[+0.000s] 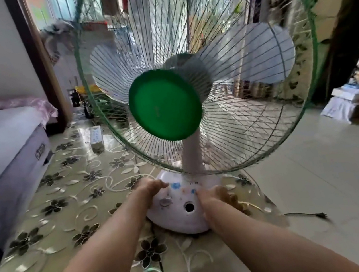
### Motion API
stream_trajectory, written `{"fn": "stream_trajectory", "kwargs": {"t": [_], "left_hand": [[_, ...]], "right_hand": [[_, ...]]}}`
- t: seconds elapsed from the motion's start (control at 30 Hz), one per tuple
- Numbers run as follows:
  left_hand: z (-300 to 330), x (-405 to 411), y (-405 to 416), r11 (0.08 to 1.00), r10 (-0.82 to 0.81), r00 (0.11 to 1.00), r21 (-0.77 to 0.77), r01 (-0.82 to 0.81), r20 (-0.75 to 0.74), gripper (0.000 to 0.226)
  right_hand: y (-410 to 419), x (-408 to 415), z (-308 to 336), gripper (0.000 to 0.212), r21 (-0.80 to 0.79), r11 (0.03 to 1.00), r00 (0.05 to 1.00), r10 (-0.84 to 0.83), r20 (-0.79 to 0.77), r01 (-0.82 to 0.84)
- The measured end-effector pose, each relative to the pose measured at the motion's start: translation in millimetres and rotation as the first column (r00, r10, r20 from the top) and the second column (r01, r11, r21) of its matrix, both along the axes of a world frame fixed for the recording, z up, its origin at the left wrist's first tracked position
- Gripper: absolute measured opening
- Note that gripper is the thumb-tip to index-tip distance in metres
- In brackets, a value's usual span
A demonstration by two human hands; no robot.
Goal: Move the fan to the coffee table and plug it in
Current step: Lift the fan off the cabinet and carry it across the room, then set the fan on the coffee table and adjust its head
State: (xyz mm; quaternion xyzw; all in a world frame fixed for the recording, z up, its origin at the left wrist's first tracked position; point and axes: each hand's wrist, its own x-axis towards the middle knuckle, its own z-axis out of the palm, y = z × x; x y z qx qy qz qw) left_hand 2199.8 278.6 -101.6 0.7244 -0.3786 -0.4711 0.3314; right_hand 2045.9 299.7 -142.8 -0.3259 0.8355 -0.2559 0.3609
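A white desk fan (189, 148) with a green hub cap and green-rimmed wire cage fills the middle of the view. Its round white base (183, 214) rests on the coffee table (71, 198), which has a shiny floral cover. My left hand (149, 189) grips the left side of the base, and my right hand (211, 198) grips the right side. The fan's black plug (321, 215) lies loose on the tiled floor to the right of the table. A white power strip (96, 136) lies on the table's far part.
A bed (1, 148) with a grey sheet runs along the table's left edge. A stack of books and papers (350, 98) sits on the floor at the right. Beyond the fan, clothes hang on a balcony. Pale floor tiles spread to the right.
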Motion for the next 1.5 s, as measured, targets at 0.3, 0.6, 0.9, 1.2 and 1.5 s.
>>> {"fn": "stream_trajectory", "kwargs": {"t": [0.3, 0.6, 0.9, 1.2, 1.5], "left_hand": [[11, 3, 3, 0.994, -0.096, 0.99, 0.07, 0.089, 0.106, 0.063], [103, 4, 50, 0.939, -0.313, 0.828, 0.281, 0.197, 0.466, 0.075], [263, 1, 126, 0.908, -0.41, 0.715, 0.329, 0.26, 0.566, 0.054], [415, -28, 202, 0.903, -0.377, 0.587, 0.145, 0.404, 0.716, 0.053], [512, -61, 244, 0.793, -0.305, 0.389, 0.006, 0.609, 0.869, 0.045]], "right_hand": [[5, 6, 28, 0.07, 0.047, 0.998, 0.999, 0.029, 0.015, -0.029], [72, 23, 121, 0.065, 0.325, 0.933, 0.975, 0.197, -0.1, -0.156], [150, 16, 285, 0.056, 0.421, 0.893, 0.944, 0.263, -0.199, -0.16], [219, -19, 454, 0.06, 0.22, 0.872, 0.774, 0.49, -0.401, -0.438], [255, -49, 547, 0.063, 0.075, 0.812, 0.626, 0.502, -0.597, -0.579]]}}
